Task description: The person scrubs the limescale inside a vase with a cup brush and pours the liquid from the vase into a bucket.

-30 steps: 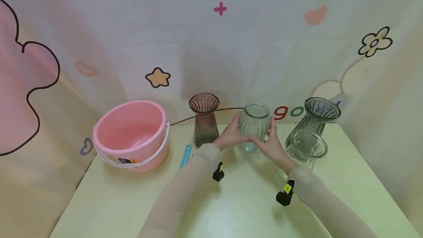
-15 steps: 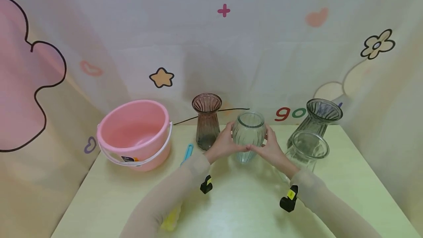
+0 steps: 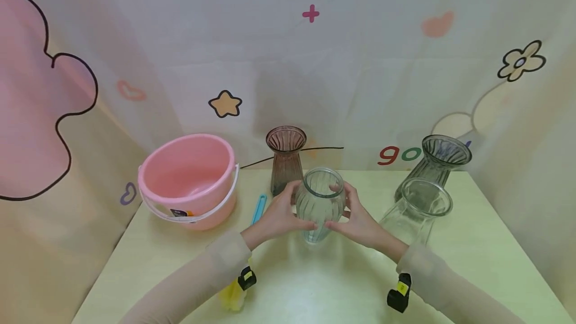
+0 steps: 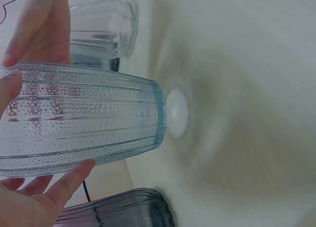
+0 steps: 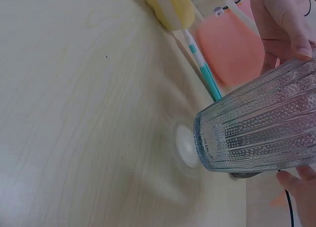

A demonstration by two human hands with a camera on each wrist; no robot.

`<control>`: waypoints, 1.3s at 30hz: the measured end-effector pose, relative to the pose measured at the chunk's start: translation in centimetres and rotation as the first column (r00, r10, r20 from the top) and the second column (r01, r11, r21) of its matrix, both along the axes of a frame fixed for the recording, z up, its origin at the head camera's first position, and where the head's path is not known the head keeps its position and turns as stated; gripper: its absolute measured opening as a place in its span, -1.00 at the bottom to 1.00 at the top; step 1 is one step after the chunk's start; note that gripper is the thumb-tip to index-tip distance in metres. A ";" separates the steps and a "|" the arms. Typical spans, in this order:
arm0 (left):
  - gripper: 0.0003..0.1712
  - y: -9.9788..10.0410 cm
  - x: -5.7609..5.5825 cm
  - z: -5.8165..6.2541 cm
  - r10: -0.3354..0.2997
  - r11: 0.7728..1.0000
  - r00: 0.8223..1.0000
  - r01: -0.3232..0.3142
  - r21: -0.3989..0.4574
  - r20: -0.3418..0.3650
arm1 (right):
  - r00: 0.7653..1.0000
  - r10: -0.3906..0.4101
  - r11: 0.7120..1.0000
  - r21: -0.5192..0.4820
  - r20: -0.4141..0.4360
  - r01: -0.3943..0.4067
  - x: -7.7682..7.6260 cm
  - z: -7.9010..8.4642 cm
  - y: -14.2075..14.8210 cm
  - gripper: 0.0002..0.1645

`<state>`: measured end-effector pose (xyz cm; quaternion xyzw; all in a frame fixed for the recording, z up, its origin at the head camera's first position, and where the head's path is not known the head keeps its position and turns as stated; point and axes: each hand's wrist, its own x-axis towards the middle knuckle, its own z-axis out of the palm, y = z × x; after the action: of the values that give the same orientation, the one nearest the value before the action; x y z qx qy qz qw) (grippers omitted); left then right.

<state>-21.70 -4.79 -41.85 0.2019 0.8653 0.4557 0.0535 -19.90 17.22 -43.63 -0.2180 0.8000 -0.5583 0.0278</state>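
Vase (image 3: 319, 208) between left grip (image 3: 280, 218) and right (image 3: 362, 225)

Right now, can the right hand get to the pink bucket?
Probably not: the right hand is busy holding a clear vase, and the left hand is between it and the bucket.

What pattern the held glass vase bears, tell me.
Lengthwise bands of small dots; the left wrist view shows the glass vase best.

“go” (image 3: 398, 154), plus sign (image 3: 311, 14) (pink), on backdrop (image 3: 360, 74)
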 end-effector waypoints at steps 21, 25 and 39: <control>0.14 -1.8 3.7 -2.7 0.009 0.987 0.997 -0.021 0.156 0.076 | 0.995 0.099 0.995 0.021 -0.001 -0.099 2.0 -1.2 -1.3 0.19; 0.13 -1.6 4.1 -2.8 0.016 0.988 0.998 -0.026 0.154 0.068 | 0.995 0.102 0.994 0.027 -0.014 -0.101 2.1 -1.5 -1.2 0.20; 0.04 -5.5 0.9 0.1 0.104 0.898 0.994 -0.075 -0.434 0.043 | 0.994 0.106 0.994 0.003 -0.007 -0.106 2.6 -2.8 -1.9 0.39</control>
<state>-20.81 -10.31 -41.72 0.1300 0.9509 0.2610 0.1041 -17.33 15.34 -46.39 -0.2620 0.7883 -0.5540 0.0549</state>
